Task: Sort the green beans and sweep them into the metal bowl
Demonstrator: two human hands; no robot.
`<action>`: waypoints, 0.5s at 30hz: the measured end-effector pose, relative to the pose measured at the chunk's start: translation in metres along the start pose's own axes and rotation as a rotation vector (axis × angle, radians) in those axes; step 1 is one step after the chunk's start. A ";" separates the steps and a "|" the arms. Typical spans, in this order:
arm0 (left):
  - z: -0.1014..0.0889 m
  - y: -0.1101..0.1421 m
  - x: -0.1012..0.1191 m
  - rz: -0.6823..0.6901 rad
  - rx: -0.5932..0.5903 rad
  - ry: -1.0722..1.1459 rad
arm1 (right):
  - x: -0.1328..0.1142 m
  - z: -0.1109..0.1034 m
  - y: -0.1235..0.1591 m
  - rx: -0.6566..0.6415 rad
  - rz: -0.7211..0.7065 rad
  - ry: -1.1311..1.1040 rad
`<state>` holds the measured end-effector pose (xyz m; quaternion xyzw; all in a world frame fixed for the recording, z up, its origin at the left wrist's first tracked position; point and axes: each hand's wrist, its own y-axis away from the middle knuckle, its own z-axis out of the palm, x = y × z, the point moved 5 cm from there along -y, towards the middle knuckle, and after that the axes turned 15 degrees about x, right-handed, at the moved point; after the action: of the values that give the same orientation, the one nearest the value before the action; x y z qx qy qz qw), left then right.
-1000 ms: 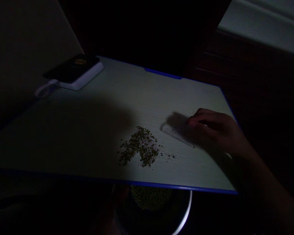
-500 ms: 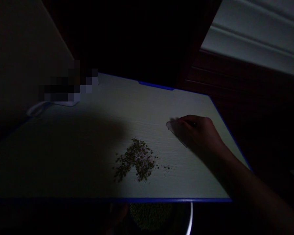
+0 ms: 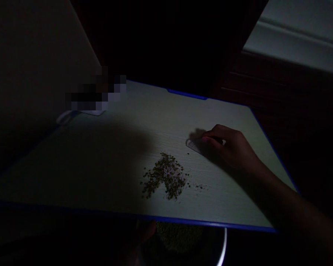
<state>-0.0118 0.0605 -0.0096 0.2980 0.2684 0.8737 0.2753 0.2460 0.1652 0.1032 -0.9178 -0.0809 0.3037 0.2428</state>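
My right hand [image 3: 233, 149] rests on a pale table [image 3: 113, 155] with a blue edge, fingers closed on a thin, pale flat card [image 3: 192, 145] whose lower edge touches the tabletop. A loose pile of small green grains [image 3: 166, 179] lies left of and nearer than the card, apart from it, with a few stray grains [image 3: 200, 187] to its right. Below the table's near edge is a metal bowl [image 3: 224, 247] with more green grains [image 3: 180, 234] in it. My left hand [image 3: 147, 232] shows dimly at the bowl's rim and seems to grip it.
The room is very dark and a large shadow covers the table's left half. A blurred-out object [image 3: 96, 94] sits at the far left corner with a white cable loop [image 3: 62, 117] beside it. Dark wooden furniture and a pale ledge [image 3: 299, 37] stand at the right.
My right hand has drawn the card slightly left and nearer the grain pile. The view has shifted; the pile itself looks unchanged.
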 end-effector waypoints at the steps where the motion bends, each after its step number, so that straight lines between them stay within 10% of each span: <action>1: 0.001 -0.003 0.000 -0.003 0.002 -0.012 | -0.001 0.006 -0.003 -0.031 -0.024 -0.002; 15: 0.000 -0.004 0.001 -0.007 0.024 -0.019 | -0.035 0.004 0.023 -0.392 -0.213 -0.227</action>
<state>-0.0111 0.0641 -0.0115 0.3085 0.2772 0.8666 0.2775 0.2154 0.1369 0.1073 -0.8936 -0.2612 0.3562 0.0802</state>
